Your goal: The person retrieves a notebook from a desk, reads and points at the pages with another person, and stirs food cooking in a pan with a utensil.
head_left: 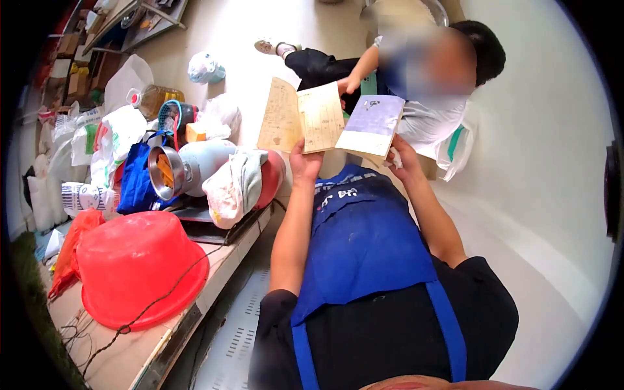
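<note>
My left hand [305, 164] grips the lower edge of an open notebook [320, 118] with yellowed, handwritten pages. Its worn inside cover is folded out to the left. Beside it, touching or nearly so, a booklet [372, 122] with a lavender and white cover is held at its lower right corner by my right hand [407, 159]. A small white scrap [394, 158], perhaps tissue, shows at the fingers of that hand. Both are held up in front of my blue apron [367, 240]. The fingers behind the pages are hidden.
Another person [422, 123] sits opposite, an arm reaching toward the notebook. On the left, an upturned red basin [140, 266] and a black cable lie on a ledge. Behind are a metal bowl [156, 172], a blue bag [136, 179], an oil jug [159, 99] and several plastic bags.
</note>
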Available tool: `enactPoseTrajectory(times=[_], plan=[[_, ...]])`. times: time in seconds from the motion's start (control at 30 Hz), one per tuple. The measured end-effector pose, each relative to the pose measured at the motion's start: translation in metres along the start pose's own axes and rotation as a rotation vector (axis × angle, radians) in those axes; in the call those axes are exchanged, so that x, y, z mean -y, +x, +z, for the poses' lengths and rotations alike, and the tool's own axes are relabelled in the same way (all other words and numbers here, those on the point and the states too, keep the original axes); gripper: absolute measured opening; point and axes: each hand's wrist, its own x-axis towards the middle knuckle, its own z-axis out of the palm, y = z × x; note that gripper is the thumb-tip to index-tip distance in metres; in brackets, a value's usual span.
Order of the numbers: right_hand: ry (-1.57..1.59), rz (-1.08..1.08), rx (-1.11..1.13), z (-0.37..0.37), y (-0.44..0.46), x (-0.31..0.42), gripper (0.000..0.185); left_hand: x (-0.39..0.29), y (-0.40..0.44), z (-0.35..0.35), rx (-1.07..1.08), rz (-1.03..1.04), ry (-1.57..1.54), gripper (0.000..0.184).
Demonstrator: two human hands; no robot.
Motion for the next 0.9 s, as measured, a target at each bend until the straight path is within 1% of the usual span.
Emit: enactPoseTrajectory(times=[0.03, 0.1, 0.13, 0.2, 0.23, 0.33, 0.4, 0.43, 0.47, 0.53, 0.57, 0.6, 0.63, 0.67, 0.7, 0.73, 0.77, 0.8, 0.87, 0.9], plan=[[-0.012, -0.006, -0.001, 0.0, 0.007, -0.001, 0.023, -0.001, 0.005, 0.003, 0.008, -0.004, -0.01, 0.046], [0.045, -0.044, 0.066, -0.003, 0.014, -0.008, 0.023, -0.005, 0.008, 0.007, -0.052, -0.017, 0.059, 0.044], [0.04, -0.053, 0.066, 0.003, 0.015, -0.007, 0.023, -0.007, 0.014, 0.006, -0.044, -0.023, 0.057, 0.044], [0.042, -0.042, 0.044, 0.013, 0.014, -0.008, 0.024, -0.009, 0.022, 0.002, -0.114, -0.03, 0.066, 0.042], [0.04, -0.051, 0.036, 0.016, 0.015, -0.009, 0.024, -0.008, 0.025, 0.001, -0.112, -0.041, 0.065, 0.042], [0.08, -0.055, 0.027, 0.024, 0.02, -0.013, 0.023, -0.008, 0.03, -0.001, -0.158, -0.13, 0.12, 0.038], [0.015, -0.078, -0.036, 0.027, 0.021, -0.016, 0.022, -0.011, 0.028, -0.006, -0.112, -0.25, 0.437, 0.031], [-0.055, -0.112, -0.082, 0.04, 0.011, -0.013, 0.021, -0.016, 0.019, 0.003, -0.132, -0.322, 0.598, 0.023], [-0.052, -0.122, -0.095, 0.057, 0.002, -0.01, 0.021, -0.018, 0.014, 0.0, -0.129, -0.338, 0.6, 0.023], [-0.501, -0.281, -0.286, 0.085, -0.01, -0.006, 0.02, -0.024, 0.003, -0.008, -0.339, -0.139, 1.106, 0.03], [-0.654, -0.4, -0.246, 0.089, -0.011, -0.008, 0.021, -0.016, -0.022, 0.025, -0.366, 0.145, 1.247, 0.051], [-0.65, -0.392, -0.245, 0.103, -0.017, -0.006, 0.021, -0.018, -0.037, 0.055, -0.376, 0.145, 1.25, 0.051], [-0.781, -0.422, -0.16, 0.124, -0.027, -0.001, 0.022, -0.02, -0.051, 0.079, -0.1, 0.14, 1.137, 0.06], [-0.91, -0.447, -0.072, 0.136, -0.033, -0.002, 0.023, -0.02, -0.062, 0.088, 0.165, 0.134, 1.012, 0.069], [-0.86, -0.455, -0.013, 0.131, -0.025, -0.011, 0.023, -0.017, -0.066, 0.087, 0.152, 0.141, 1.011, 0.069], [-0.862, -0.445, -0.001, 0.138, -0.025, -0.015, 0.023, -0.011, -0.067, 0.089, 0.274, 0.125, 1.032, 0.068], [-0.717, -0.335, 0.018, 0.148, -0.026, -0.017, 0.024, -0.008, -0.07, 0.092, 0.397, 0.109, 1.052, 0.068], [-0.572, -0.231, 0.033, 0.155, -0.025, -0.018, 0.024, -0.009, -0.075, 0.095, 0.395, 0.119, 1.051, 0.068], [-0.548, -0.202, 0.063, 0.155, -0.024, -0.013, 0.025, -0.008, -0.09, 0.121, 0.342, -0.044, 1.149, 0.067], [-0.484, -0.167, 0.102, 0.153, -0.026, -0.011, 0.025, -0.01, -0.087, 0.109, 0.285, -0.138, 1.086, 0.062]])
